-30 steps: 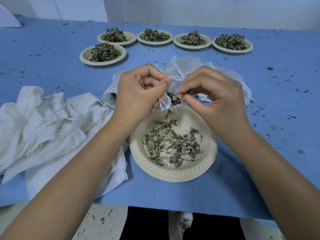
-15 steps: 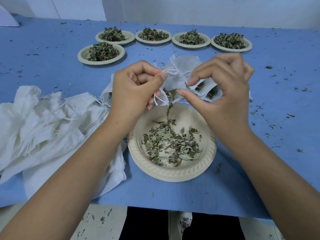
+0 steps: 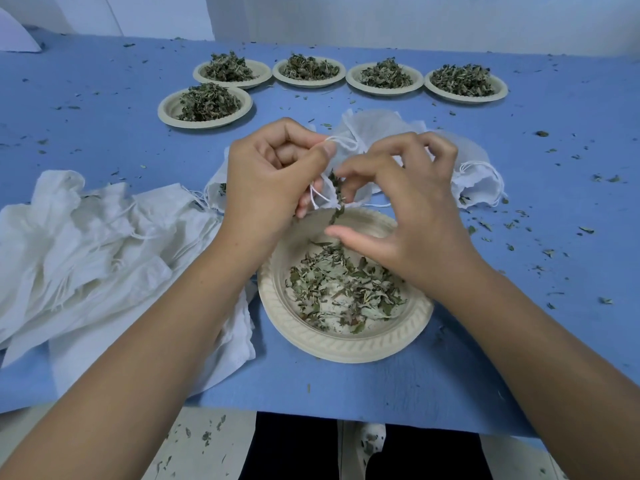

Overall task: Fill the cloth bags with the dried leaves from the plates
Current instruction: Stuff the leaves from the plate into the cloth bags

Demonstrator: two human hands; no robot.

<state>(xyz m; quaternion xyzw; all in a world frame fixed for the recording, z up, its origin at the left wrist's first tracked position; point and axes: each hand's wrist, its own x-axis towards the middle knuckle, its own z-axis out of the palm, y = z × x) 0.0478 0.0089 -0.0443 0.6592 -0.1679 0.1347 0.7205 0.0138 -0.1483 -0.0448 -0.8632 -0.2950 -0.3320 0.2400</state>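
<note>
My left hand (image 3: 273, 174) pinches the mouth and white drawstring of a small cloth bag (image 3: 325, 200), which is mostly hidden between my hands. A sprig of dried leaves (image 3: 336, 195) hangs out of the bag's mouth over the near plate (image 3: 346, 351). My right hand (image 3: 412, 216) hovers over the plate with bent fingers. Its fingertips touch the sprig and its thumb is spread apart below. The plate holds a thin layer of dried leaves (image 3: 343, 289).
A heap of empty cloth bags (image 3: 86, 244) lies at the left. Filled bags (image 3: 478, 178) lie behind my hands. Several plates heaped with leaves stand at the back, from the front left plate (image 3: 166, 112) to the far right plate (image 3: 498, 95). Leaf crumbs dot the blue table (image 3: 554, 202).
My right hand has come down from its raised, spread position to the bag's mouth and now touches the hanging sprig. My left hand has kept its pinch on the bag.
</note>
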